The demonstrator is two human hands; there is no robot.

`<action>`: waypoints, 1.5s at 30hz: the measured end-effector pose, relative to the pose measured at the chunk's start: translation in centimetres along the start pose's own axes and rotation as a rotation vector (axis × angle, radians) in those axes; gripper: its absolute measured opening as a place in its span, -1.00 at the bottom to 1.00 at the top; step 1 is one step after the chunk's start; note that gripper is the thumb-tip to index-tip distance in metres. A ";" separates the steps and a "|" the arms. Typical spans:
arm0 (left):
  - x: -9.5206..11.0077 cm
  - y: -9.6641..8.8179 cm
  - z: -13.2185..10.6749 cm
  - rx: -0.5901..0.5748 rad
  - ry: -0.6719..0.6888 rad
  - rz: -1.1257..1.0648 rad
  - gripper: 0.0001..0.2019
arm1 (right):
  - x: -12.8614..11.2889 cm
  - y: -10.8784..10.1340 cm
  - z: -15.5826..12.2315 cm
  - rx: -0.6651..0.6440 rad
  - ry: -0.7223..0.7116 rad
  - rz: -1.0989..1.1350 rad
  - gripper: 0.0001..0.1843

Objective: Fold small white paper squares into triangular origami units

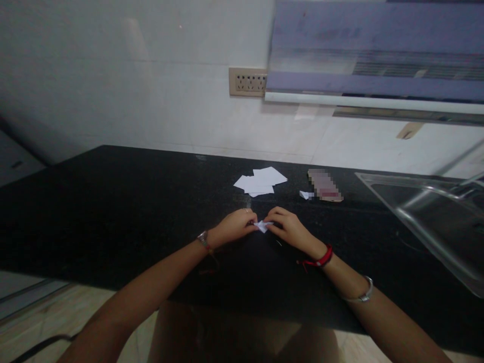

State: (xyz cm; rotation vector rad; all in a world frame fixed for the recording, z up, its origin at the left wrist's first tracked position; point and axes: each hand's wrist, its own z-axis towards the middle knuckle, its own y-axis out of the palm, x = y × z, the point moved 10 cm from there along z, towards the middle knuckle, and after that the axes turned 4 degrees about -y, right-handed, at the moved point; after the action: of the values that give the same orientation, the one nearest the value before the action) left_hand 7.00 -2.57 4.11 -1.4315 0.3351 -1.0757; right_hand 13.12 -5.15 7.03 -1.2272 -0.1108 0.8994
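Observation:
A small folded piece of white paper is pinched between my two hands, just above or on the black countertop. My left hand closes its fingertips on the paper's left end. From the other side, my right hand grips the right end between thumb and fingers. Beyond the hands lies a loose, overlapping pile of white paper sheets. Another small folded paper rests to the right of that pile. The exact folds of the held paper are too small to make out.
A blurred-out phone-like rectangle lies at the back right, beside the small folded paper. Farther right, a metal sink is set into the black countertop. A socket panel and a shelf-like purple-grey panel are on the wall behind.

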 end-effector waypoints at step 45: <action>0.1 0.3 0.1 -0.004 -0.053 0.025 -0.83 | -1.1 1.9 0.4 -0.129 -0.026 -0.229 -0.83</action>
State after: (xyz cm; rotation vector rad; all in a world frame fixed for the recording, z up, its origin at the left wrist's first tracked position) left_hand 7.20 -2.64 3.85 -1.4533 0.3164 -1.0154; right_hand 11.11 -5.46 5.98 -1.2931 -0.3278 0.7170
